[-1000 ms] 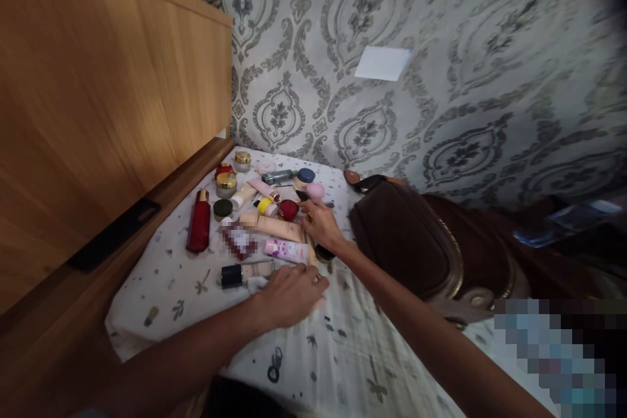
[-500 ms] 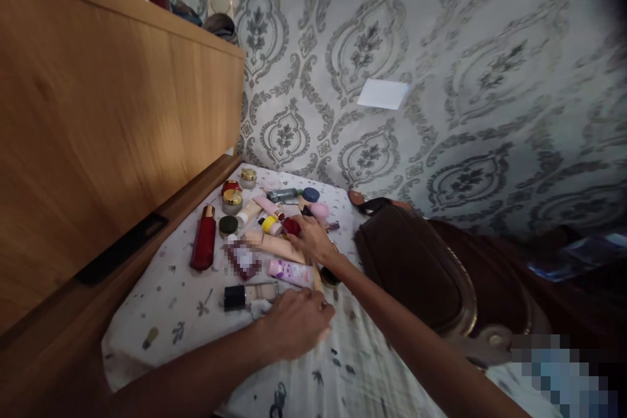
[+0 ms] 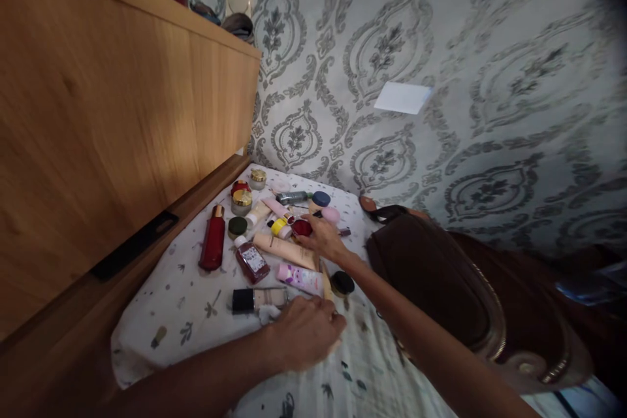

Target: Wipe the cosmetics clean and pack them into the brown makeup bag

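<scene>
My right hand [image 3: 323,236] reaches in among the cosmetics, its fingers at a round dark red item [image 3: 302,228], in a pinch-like pose around it. My left hand [image 3: 311,333] rests nearer to me on the patterned sheet, fingers curled; what it holds, if anything, is hidden. Just beyond it lie a bottle with a black cap [image 3: 243,301] and a pink and purple tube [image 3: 300,278]. A long beige tube [image 3: 284,250] lies left of my right hand, with a small dark red bottle [image 3: 252,261] beside it. A black-lidded jar [image 3: 342,283] sits beneath my right wrist.
A tall red bottle [image 3: 213,240] and gold-lidded jars [image 3: 241,201] lie at the left. A blue-lidded jar [image 3: 321,198] and a pink sponge [image 3: 331,215] sit near the wall. A dark brown bag [image 3: 431,274] stands at the right, a wooden cabinet [image 3: 147,91] at the left.
The view has shifted, so the whole scene sits slightly further right. Both hands keep nearly the same places among the items. The black-lidded jar by my right wrist shows more fully.
</scene>
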A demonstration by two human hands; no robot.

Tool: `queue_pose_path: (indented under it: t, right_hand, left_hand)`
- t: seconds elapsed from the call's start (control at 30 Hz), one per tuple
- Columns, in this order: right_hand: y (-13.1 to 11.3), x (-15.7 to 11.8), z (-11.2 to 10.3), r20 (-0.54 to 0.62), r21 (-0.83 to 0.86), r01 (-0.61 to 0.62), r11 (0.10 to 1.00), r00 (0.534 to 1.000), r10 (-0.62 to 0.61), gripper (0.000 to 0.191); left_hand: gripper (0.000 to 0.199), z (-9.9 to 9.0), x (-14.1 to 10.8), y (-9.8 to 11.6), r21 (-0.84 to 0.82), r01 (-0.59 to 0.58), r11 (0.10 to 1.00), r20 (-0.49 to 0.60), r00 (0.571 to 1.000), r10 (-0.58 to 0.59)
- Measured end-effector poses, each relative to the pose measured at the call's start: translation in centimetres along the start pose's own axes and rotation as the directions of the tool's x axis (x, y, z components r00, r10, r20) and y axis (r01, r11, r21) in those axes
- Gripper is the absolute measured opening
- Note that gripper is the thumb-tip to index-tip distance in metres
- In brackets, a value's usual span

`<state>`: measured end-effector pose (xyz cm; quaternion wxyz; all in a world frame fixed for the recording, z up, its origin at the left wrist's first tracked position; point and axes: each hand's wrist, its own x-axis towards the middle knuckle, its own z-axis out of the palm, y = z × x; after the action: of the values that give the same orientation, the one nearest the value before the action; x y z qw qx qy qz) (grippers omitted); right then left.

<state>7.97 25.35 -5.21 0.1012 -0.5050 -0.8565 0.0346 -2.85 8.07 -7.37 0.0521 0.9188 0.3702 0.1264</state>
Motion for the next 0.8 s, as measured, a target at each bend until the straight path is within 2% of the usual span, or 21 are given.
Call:
queue_pose_path:
  t: [0.3, 0.5, 0.6, 0.7, 0.8]
  right_hand:
    - [0.6, -0.7, 0.4, -0.059, 0.132, 0.021, 0.991, 0.998, -0.013, 0.047]
    - [0.6, -1.4, 0.3, -0.024, 0.064, -0.049, 0.997, 0.998, 0.05, 0.046]
    - [0.6, -1.2, 0.3, -0.114, 0.048, -0.047, 0.998, 0.992, 0.052, 0.047]
    - [-0.7, 0.1, -0.1, -0.239, 0.099, 0.025, 0.995, 0.971, -0.001, 0.039]
    - [-4.0, 3.5, -0.7, -0.237, 0.22, 0.109, 0.969, 0.97, -0.055, 0.034]
  left_hand:
    - [0.014, 0.7, -0.2, -0.1, -0.007, -0.005, 1.0, -0.027, 1.0, 0.005]
    - [0.019, 0.3, -0.2, 0.1, -0.013, 0.02, 1.0, -0.012, 1.0, -0.02]
    - [0.021, 0.3, -0.2, 0.1, -0.015, 0.013, 1.0, -0.025, 1.0, -0.013]
    - [0.023, 0.2, -0.1, 0.0, -0.011, 0.001, 1.0, -0.047, 0.999, -0.001]
    - [0.024, 0.3, 0.0, -0.1, -0.014, 0.0, 1.0, -0.041, 0.999, -0.001]
